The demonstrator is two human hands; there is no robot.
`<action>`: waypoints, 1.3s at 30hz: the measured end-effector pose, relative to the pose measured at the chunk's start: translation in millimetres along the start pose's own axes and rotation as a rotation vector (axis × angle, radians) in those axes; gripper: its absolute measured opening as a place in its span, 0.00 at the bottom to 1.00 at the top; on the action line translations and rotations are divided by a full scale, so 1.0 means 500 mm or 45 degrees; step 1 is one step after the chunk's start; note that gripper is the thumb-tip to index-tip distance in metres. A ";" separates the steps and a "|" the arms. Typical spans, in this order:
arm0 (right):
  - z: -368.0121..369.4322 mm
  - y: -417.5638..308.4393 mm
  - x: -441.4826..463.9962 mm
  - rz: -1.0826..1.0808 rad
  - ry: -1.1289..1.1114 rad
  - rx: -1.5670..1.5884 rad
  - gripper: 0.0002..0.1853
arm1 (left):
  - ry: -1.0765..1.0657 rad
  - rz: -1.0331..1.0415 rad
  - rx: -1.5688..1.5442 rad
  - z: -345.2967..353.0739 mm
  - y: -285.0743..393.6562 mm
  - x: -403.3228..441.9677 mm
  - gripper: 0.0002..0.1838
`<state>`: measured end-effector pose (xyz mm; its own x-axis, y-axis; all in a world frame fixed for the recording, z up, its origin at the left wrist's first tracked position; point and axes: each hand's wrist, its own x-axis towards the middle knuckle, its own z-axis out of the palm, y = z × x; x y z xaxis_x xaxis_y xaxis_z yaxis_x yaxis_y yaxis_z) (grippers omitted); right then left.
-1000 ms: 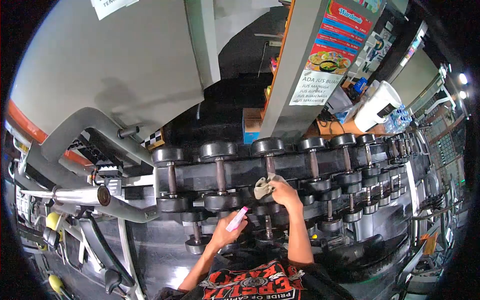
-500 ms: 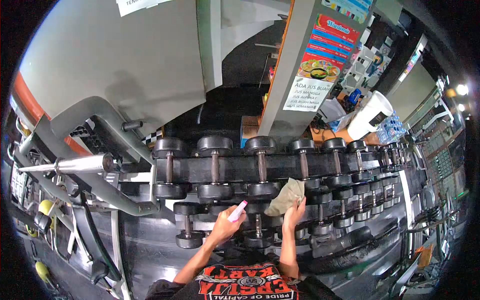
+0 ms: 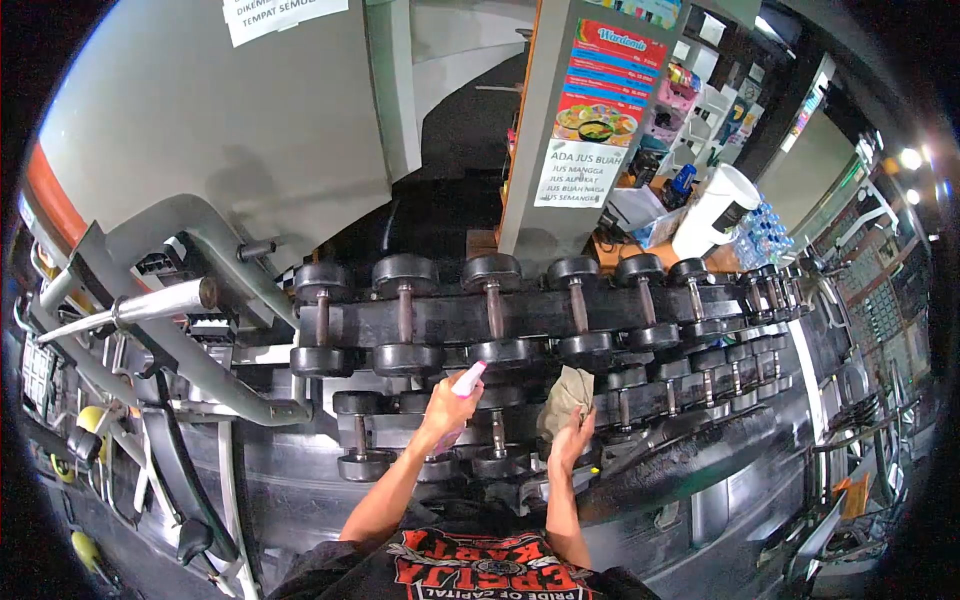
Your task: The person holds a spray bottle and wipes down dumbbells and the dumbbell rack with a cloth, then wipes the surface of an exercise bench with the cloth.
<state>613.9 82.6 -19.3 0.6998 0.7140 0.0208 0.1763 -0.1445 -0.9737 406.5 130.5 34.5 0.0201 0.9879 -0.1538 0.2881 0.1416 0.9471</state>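
My left hand (image 3: 449,408) is closed around a white spray bottle (image 3: 468,379) with a pink nozzle, tilted up and to the right. Its body is mostly hidden by my fingers. My right hand (image 3: 571,436) grips a greenish-grey cloth (image 3: 566,401) that stands bunched above the fingers. Both hands are over the lower row of a dumbbell rack. Just beyond the bottle's nozzle lies an upper-row black dumbbell (image 3: 494,312). A lower-row dumbbell (image 3: 498,432) is between my two hands, and another dumbbell (image 3: 579,312) lies beyond the cloth.
Several more dumbbells (image 3: 697,298) continue along the rack to the right. A grey machine frame with a metal bar (image 3: 165,303) stands at left. Behind the rack are a pillar with a menu poster (image 3: 608,90), a white container (image 3: 716,212) and water bottles (image 3: 763,238).
My right hand and the cloth have come down and slightly left, off the upper row's near edge. The left hand with the bottle has risen and shifted left. The view has turned somewhat.
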 end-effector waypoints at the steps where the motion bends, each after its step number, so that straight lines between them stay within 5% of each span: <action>1: 0.000 -0.011 -0.006 -0.028 -0.027 0.105 0.25 | 0.028 0.027 0.054 0.004 -0.011 0.002 0.10; 10: 0.083 0.007 0.018 -0.118 -0.059 0.189 0.23 | 0.039 -0.093 0.066 0.012 -0.020 0.030 0.11; 14: 0.172 -0.052 0.014 -0.687 -0.036 -0.118 0.25 | 0.054 0.085 0.029 -0.001 -0.046 0.039 0.11; 16: 0.204 -0.036 0.012 -0.875 -0.427 -0.378 0.28 | 0.043 0.086 0.054 -0.015 -0.050 0.035 0.10; 19: 0.227 -0.051 0.026 -1.221 -0.575 -0.682 0.27 | -0.029 0.000 -0.089 -0.030 -0.068 0.019 0.10; 24: 0.217 -0.009 0.054 -0.933 -0.461 -0.470 0.25 | -0.049 0.155 0.076 -0.065 -0.072 -0.020 0.11; 28: 0.243 0.064 0.098 -0.696 -0.261 -0.324 0.25 | -0.081 -0.012 0.003 -0.083 -0.078 -0.048 0.11; 32: 0.259 0.147 0.176 -0.184 -0.296 -0.354 0.18 | -0.040 -0.156 -0.128 -0.082 -0.101 -0.067 0.09; 34: 0.240 0.094 0.171 0.030 -0.443 -0.019 0.17 | -0.004 -0.207 -0.165 -0.079 -0.115 -0.078 0.09; 36: 0.254 0.108 0.170 0.009 -0.415 -0.202 0.19 | 0.012 -0.132 -0.131 -0.077 -0.110 -0.094 0.08; 39: 0.232 -0.032 0.082 -0.524 -0.406 -0.488 0.28 | -0.007 -0.202 -0.243 -0.074 -0.094 -0.115 0.07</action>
<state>559.8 193.7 -29.4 0.2926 0.9232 0.2490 0.6622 -0.0078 -0.7493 356.4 69.2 9.1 -0.0055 0.9522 -0.3055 0.1020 0.3045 0.9470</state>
